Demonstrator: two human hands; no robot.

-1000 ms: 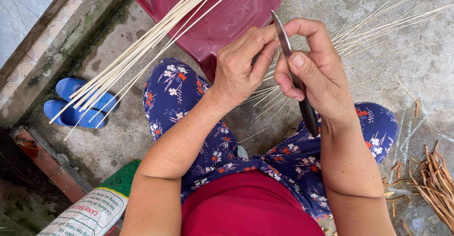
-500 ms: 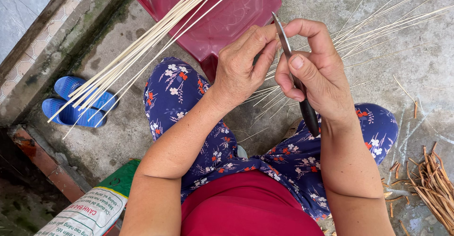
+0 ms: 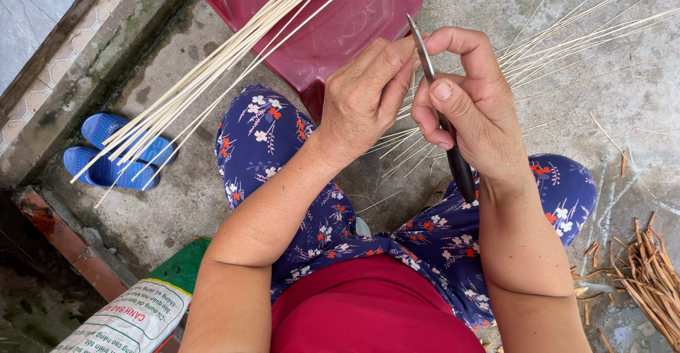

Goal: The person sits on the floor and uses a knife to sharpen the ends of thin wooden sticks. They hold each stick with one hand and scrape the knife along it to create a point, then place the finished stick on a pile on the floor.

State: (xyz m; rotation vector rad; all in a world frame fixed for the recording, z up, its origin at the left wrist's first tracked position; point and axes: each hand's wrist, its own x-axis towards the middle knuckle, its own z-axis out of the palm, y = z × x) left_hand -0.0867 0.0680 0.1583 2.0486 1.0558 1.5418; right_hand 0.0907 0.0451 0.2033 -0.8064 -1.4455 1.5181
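Note:
My right hand (image 3: 471,105) grips a knife (image 3: 457,165) with a dark handle and a thin metal blade that points up and away from me. Right beside the blade, my left hand (image 3: 365,94) has its fingers pinched together; whatever it pinches is hidden behind the fingers. Both hands hover above my knees, which are covered by blue flowered trousers (image 3: 283,155). A bundle of long pale bamboo strips (image 3: 212,70) lies across a dark red plastic stool (image 3: 340,20) to the upper left. More thin strips (image 3: 567,34) fan out on the concrete to the right.
A pair of blue sandals (image 3: 113,151) sits at the left by a tiled kerb. A printed sack (image 3: 134,314) lies at the lower left. Brown bark shavings (image 3: 648,282) are piled at the lower right on the concrete floor.

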